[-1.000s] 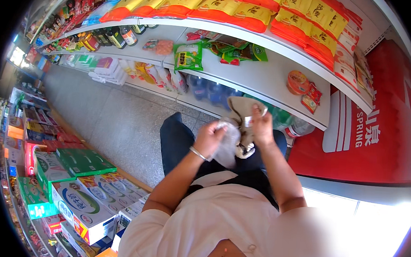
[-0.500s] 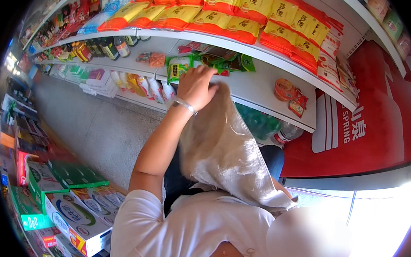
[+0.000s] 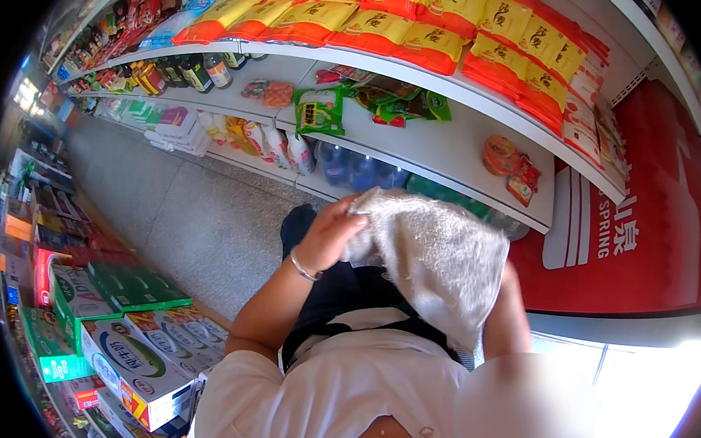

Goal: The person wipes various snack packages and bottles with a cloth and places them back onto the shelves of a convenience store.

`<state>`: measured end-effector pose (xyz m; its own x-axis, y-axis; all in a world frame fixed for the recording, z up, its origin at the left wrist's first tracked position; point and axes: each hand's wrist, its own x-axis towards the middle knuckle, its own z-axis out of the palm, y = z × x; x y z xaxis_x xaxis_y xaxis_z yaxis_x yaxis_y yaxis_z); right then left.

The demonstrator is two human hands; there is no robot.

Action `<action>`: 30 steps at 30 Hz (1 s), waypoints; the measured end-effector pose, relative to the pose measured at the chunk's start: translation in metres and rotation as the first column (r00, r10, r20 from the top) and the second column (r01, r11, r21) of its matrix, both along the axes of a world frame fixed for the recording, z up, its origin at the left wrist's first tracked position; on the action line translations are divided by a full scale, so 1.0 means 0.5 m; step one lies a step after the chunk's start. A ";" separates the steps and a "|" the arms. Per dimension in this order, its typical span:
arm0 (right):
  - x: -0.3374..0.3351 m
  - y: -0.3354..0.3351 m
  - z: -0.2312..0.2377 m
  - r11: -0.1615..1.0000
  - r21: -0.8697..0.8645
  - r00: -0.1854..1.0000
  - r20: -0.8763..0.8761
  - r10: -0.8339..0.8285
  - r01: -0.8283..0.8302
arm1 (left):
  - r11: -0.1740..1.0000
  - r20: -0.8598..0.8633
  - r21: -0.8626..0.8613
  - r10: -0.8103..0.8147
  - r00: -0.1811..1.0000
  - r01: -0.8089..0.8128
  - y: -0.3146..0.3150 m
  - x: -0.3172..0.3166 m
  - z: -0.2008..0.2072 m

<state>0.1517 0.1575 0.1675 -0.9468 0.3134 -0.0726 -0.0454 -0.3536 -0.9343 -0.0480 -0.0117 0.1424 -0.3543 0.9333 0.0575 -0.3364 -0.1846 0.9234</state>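
Observation:
A beige, worn-looking cloth [image 3: 436, 256] hangs bunched in front of my body. My left hand [image 3: 329, 238], with a silver bracelet at the wrist, is closed on the cloth's left end. My right forearm rises on the other side of the cloth, which covers my right hand, so its fingers cannot be seen. Ahead of the cloth, a white shelf [image 3: 419, 151] bears a green packet [image 3: 319, 111], several other green packets, an orange tub [image 3: 501, 156] and a small red packet [image 3: 523, 185].
Above runs a shelf of yellow and orange bags [image 3: 370, 31]. Wrapped bottles [image 3: 358, 167] stand on the bottom shelf. A red panel [image 3: 638, 237] is at the right. Stacked milk cartons [image 3: 129, 366] and green boxes [image 3: 138, 286] line the left, beside the grey floor [image 3: 183, 201].
My left hand has drawn back from the shelf toward my body, bringing the cloth along. The cloth is now bunched up rather than stretched out, and my right forearm has come higher.

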 end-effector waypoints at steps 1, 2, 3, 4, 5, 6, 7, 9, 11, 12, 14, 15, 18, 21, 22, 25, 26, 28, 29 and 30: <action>0.021 0.033 -0.012 0.994 0.094 0.996 0.066 -0.060 0.054 | 0.996 0.154 0.016 -0.090 0.984 0.089 -0.005 -0.014 0.022; 0.045 0.068 -0.037 0.938 0.341 0.982 0.151 -0.114 0.056 | 0.980 0.215 0.043 -0.200 0.956 0.195 -0.007 -0.033 0.029; 0.073 0.113 -0.054 0.887 0.448 0.936 0.252 -0.245 0.112 | 0.963 0.147 0.031 -0.268 0.952 0.266 0.000 -0.047 0.044; 0.072 0.120 -0.042 0.817 0.502 0.913 0.118 -0.390 0.285 | 0.945 0.082 0.011 -0.326 0.942 0.326 0.007 -0.057 0.053; 0.048 0.094 0.000 0.761 0.562 0.937 -0.076 -0.341 0.323 | 0.911 -0.051 -0.019 -0.412 0.910 0.411 0.010 -0.064 0.033; 0.016 0.055 0.035 0.701 0.605 0.926 -0.263 -0.272 0.378 | 0.867 -0.177 -0.062 -0.497 0.850 0.494 0.020 -0.068 0.015; -0.006 0.034 0.025 0.715 0.641 0.955 -0.259 -0.142 0.280 | 0.754 -0.204 -0.133 -0.656 0.727 0.643 0.048 -0.061 0.058; -0.052 -0.006 0.019 0.707 0.707 0.988 -0.127 0.092 0.025 | 0.700 -0.375 -0.142 -0.693 0.616 0.700 0.092 -0.038 0.071; -0.075 -0.003 -0.014 0.801 0.570 0.979 0.033 0.199 -0.182 | 0.655 -0.315 -0.138 -0.740 0.594 0.743 0.127 -0.043 0.061; -0.071 0.001 -0.036 0.947 0.283 0.988 0.066 0.142 -0.155 | 0.717 -0.479 -0.133 -0.651 0.589 0.684 0.148 -0.062 0.053; -0.057 0.027 -0.074 0.990 0.113 0.969 0.243 0.052 -0.081 | 0.789 -0.335 -0.209 -0.613 0.716 0.578 0.176 -0.111 0.011; -0.042 0.039 -0.084 0.999 -0.002 0.979 0.202 0.040 -0.041 | 0.823 -0.262 -0.218 -0.566 0.781 0.524 0.196 -0.137 -0.012; -0.004 0.032 -0.127 0.919 -0.359 0.984 0.118 -0.130 0.165 | 0.965 -0.290 -0.210 -0.213 0.933 0.155 0.274 -0.228 -0.128; 0.011 0.029 -0.167 0.823 -0.479 0.948 0.232 -0.217 0.306 | 0.908 -0.864 -0.069 0.153 0.480 -0.414 0.378 -0.328 -0.230; 0.023 0.033 -0.191 0.796 -0.506 0.940 0.247 -0.237 0.333 | 0.871 -0.932 0.017 0.191 0.307 -0.490 0.418 -0.340 -0.235; 0.027 0.030 -0.209 0.741 -0.503 0.895 0.276 -0.350 0.445 | 0.857 -0.987 0.155 0.116 -0.110 -0.491 0.533 -0.376 -0.251; 0.033 0.035 -0.211 0.728 -0.509 0.888 0.283 -0.363 0.460 | 0.870 -0.986 0.084 0.002 -0.167 -0.486 0.573 -0.374 -0.250; 0.039 0.044 -0.207 0.708 -0.523 0.881 0.289 -0.375 0.474 | 0.879 -0.995 0.099 0.080 -0.059 -0.466 0.637 -0.391 -0.276; 0.038 0.049 -0.198 0.720 -0.522 0.889 0.288 -0.357 0.458 | 0.854 -0.971 0.240 0.214 -0.110 -0.462 0.658 -0.418 -0.309; 0.033 0.049 -0.190 0.730 -0.518 0.895 0.276 -0.351 0.446 | 0.804 -0.924 0.381 0.344 -0.166 -0.457 0.678 -0.451 -0.352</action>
<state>0.1682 0.1820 0.0727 -0.7063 0.5184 -0.4821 -0.1805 -0.7904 -0.5855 -0.2736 0.3274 -0.0335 -0.3174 0.6566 0.6843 0.9472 0.1842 0.2626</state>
